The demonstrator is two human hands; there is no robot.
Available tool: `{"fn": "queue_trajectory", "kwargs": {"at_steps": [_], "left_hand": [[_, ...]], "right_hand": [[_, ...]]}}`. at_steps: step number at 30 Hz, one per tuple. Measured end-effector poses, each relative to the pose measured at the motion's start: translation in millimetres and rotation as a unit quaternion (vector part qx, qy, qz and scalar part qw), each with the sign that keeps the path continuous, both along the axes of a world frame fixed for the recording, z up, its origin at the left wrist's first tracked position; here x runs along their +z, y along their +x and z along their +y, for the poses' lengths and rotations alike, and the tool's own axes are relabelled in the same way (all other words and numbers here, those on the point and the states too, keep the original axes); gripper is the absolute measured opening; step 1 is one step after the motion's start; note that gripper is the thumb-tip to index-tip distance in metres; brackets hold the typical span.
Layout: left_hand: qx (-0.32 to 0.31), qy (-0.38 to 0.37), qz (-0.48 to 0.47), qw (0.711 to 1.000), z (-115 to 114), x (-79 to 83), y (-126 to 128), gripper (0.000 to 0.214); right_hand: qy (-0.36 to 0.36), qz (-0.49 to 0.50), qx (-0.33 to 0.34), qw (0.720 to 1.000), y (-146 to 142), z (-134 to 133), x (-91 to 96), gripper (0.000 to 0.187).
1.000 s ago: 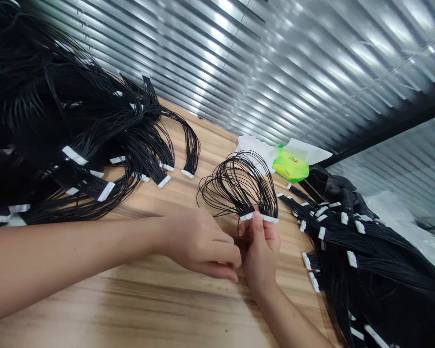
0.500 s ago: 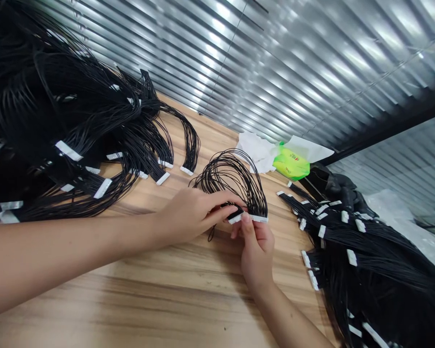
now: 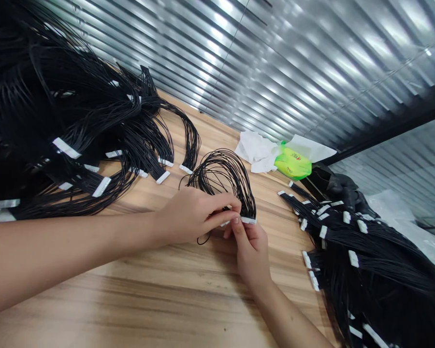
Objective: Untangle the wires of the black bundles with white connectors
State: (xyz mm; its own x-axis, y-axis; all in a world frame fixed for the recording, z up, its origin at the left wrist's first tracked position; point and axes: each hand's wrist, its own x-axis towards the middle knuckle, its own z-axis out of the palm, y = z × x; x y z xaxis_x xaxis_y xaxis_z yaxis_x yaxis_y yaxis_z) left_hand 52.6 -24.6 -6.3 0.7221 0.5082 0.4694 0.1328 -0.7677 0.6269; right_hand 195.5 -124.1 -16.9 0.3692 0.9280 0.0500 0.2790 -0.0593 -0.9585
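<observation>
A looped wire harness (image 3: 244, 181) of thin black wires stands over the wooden table, its white connector (image 3: 249, 220) at the near end. My right hand (image 3: 252, 246) is closed on that connector, thumb on top and fingers beneath. From the left, my left hand (image 3: 194, 215) reaches in with thumb and forefinger pinched together at the connector's left part, by the wires. What lies between those fingertips is mostly hidden. One loose wire (image 3: 203, 240) curls out below my left hand.
A big pile of black wire harnesses (image 3: 105, 116) with white connectors fills the left. Another heap (image 3: 377, 270) lies at the right edge. White tissues (image 3: 255, 150) and a green packet (image 3: 293, 162) sit at the back, before a corrugated metal wall (image 3: 217, 63).
Both hands have shifted slightly left with the harness. The left thumb and forefinger have closed in over the connector's left part, covering more of it.
</observation>
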Motion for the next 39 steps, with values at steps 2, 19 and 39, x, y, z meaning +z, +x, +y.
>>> {"fn": "queue_trajectory", "kwargs": {"at_steps": [2,19,39], "left_hand": [[0.006,0.005,0.001,1.000,-0.2,0.0,0.2,0.016],[-0.005,0.091,-0.036,0.995,6.4,-4.1,1.8,0.014],[0.029,0.319,0.024,0.947,15.9,-3.1,-1.0,0.028]], "right_hand": [[0.002,0.005,-0.004,1.000,-0.3,-0.9,-0.9,0.039],[0.077,0.163,-0.137,0.974,1.9,6.4,-4.0,0.031],[0.064,0.163,-0.134,0.975,8.6,5.9,-7.9,0.032]]}}
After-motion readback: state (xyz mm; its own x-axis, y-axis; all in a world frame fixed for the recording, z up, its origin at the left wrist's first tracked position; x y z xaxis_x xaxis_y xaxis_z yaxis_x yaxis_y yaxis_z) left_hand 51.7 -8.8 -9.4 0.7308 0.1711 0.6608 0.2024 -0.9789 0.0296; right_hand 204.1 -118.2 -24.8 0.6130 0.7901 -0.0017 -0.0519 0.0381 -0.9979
